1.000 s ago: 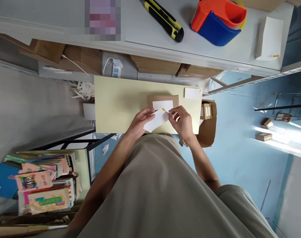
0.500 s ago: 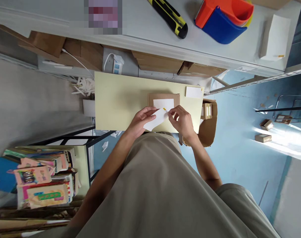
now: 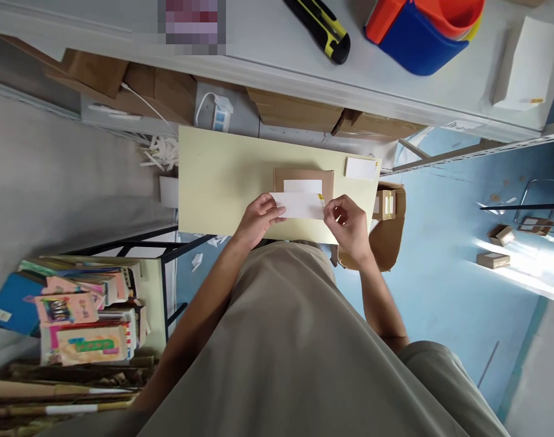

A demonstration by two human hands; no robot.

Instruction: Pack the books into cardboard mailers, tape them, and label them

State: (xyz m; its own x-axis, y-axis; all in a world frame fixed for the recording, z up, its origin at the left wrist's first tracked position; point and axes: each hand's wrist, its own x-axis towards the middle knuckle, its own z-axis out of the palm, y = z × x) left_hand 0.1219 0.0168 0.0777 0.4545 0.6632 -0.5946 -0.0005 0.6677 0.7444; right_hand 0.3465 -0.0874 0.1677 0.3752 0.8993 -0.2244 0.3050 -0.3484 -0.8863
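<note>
A white paper label with a yellow mark at its right end is stretched level above a cardboard box. My left hand pinches its left end between thumb and fingers. At the right end, my right hand has thumb and forefinger closed on the label's edge. Beneath it, the box lies on the pale yellow board with another white label on its top, partly covered by the held one. To the right on the board is a separate white label or stack.
A grey shelf above the board bears a box cutter, a red and blue tape dispenser and a white label stack. An open carton with small boxes stands right of the board. Books lie at lower left.
The held label has turned from a slant to level and been drawn out straight. My right hand has moved to the right and slightly down with its edge.
</note>
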